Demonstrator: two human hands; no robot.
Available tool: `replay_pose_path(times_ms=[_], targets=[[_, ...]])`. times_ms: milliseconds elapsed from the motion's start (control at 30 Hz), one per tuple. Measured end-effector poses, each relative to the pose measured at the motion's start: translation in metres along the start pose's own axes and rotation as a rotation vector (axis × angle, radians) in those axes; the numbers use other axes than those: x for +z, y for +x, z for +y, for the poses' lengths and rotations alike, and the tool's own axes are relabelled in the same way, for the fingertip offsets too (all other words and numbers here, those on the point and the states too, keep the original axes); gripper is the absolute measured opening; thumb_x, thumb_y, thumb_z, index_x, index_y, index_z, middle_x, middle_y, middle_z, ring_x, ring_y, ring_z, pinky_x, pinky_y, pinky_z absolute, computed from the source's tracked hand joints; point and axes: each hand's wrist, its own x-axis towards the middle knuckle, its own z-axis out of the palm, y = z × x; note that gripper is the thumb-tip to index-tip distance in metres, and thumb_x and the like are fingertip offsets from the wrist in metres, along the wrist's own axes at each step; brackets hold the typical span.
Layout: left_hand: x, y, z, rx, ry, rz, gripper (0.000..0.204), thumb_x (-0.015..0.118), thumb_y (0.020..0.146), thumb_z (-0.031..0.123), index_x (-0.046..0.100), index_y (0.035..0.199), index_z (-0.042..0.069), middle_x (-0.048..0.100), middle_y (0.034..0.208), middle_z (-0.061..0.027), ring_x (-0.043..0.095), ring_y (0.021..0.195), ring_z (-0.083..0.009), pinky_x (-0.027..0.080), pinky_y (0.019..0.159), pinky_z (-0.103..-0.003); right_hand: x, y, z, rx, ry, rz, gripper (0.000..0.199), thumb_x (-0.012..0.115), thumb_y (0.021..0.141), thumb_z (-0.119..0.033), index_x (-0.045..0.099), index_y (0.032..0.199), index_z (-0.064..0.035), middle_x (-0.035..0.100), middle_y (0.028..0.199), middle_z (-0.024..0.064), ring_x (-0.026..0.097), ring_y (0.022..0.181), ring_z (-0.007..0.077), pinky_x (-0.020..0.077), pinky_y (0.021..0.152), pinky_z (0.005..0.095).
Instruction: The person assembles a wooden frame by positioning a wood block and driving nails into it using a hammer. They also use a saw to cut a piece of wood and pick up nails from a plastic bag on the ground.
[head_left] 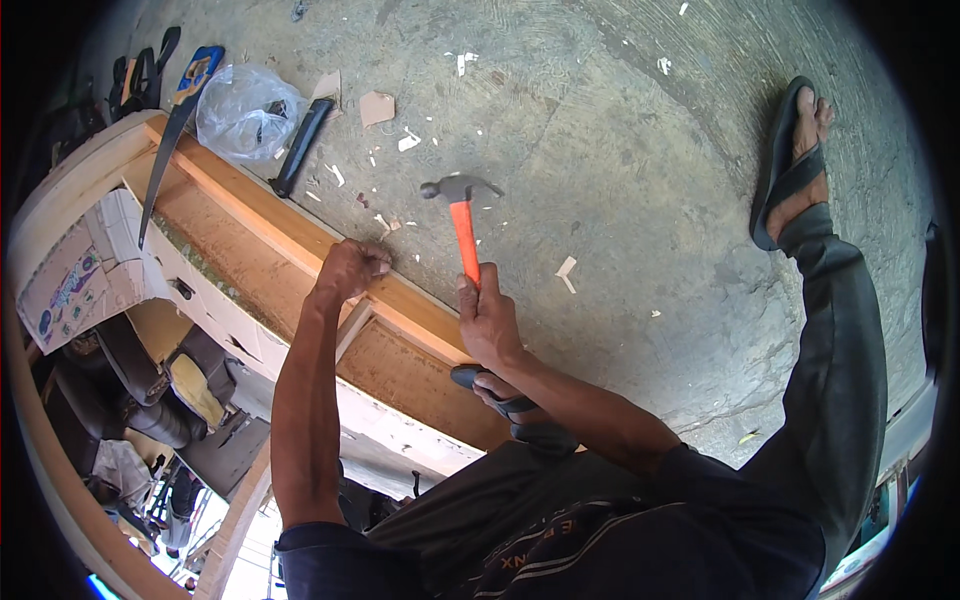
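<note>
A hammer with an orange handle (pixel 464 240) and a dark claw head is in my right hand (pixel 490 322). My fingers are wrapped round the lower handle, and the head points away from me over the concrete floor. My left hand (pixel 352 268) is closed, its fingers bunched at the top edge of a long wooden frame (pixel 415 315). Whatever those fingers pinch is too small or hidden to make out. Between the frame's wooden rails show brown recessed panels (pixel 400 365), divided by a short crosspiece (pixel 353 328).
A handsaw (pixel 172 135) leans across the frame's far left end. Beside it lie a clear plastic bag (pixel 235 118) and a dark bar-shaped object (pixel 302 147). Cardboard scraps (pixel 377 108) litter the concrete. My sandalled foot (pixel 795 170) is at right; dark cushioned parts (pixel 130 370) sit lower left.
</note>
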Motion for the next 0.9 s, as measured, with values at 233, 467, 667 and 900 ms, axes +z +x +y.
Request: replay_pose_path(times_ms=[233, 467, 667, 900], targets=[[-0.006, 0.000, 0.002, -0.009, 0.211, 0.002, 0.019, 0.079, 0.082, 0.007, 0.077, 0.101, 0.005, 0.076, 0.088, -0.0076, 0.067, 0.081, -0.0136, 0.054, 0.079, -0.030, -0.002, 0.000, 0.001, -0.051, 0.013, -0.013, 0.027, 0.049, 0.104, -0.031, 0.039, 0.110, -0.0066, 0.059, 0.062, 0.0281, 0.061, 0.061, 0.0528, 0.0418, 0.053, 0.0608], [-0.042, 0.005, -0.016, 0.081, 0.391, 0.330, 0.024, 0.076, 0.085, 0.016, 0.074, 0.104, 0.002, 0.074, 0.096, -0.0108, 0.069, 0.087, -0.0191, 0.054, 0.079, -0.036, -0.017, 0.022, 0.000, -0.046, -0.079, -0.232, 0.021, 0.047, 0.105, -0.028, 0.045, 0.112, -0.0077, 0.060, 0.064, 0.0225, 0.063, 0.062, 0.0486, 0.0439, 0.054, 0.0549], [-0.019, -0.012, -0.005, -0.571, 0.193, 0.739, 0.076, 0.076, 0.080, 0.050, 0.056, 0.132, -0.001, 0.058, 0.128, -0.0263, 0.064, 0.102, -0.0464, 0.049, 0.093, -0.057, -0.009, 0.005, 0.011, 0.090, -0.285, -0.265, 0.029, 0.046, 0.104, -0.034, 0.043, 0.118, -0.0088, 0.064, 0.070, 0.0266, 0.064, 0.072, 0.0521, 0.0464, 0.061, 0.0556], [-0.035, -0.014, -0.023, -0.654, -0.444, 0.051, 0.094, 0.067, 0.083, 0.065, 0.043, 0.145, -0.002, 0.049, 0.139, -0.0320, 0.051, 0.123, -0.0532, 0.032, 0.108, -0.066, -0.042, 0.013, -0.043, 0.102, 0.125, -0.037, 0.036, 0.042, 0.106, -0.036, 0.050, 0.111, -0.0019, 0.059, 0.067, 0.0214, 0.063, 0.061, 0.0363, 0.0470, 0.059, 0.0488]])
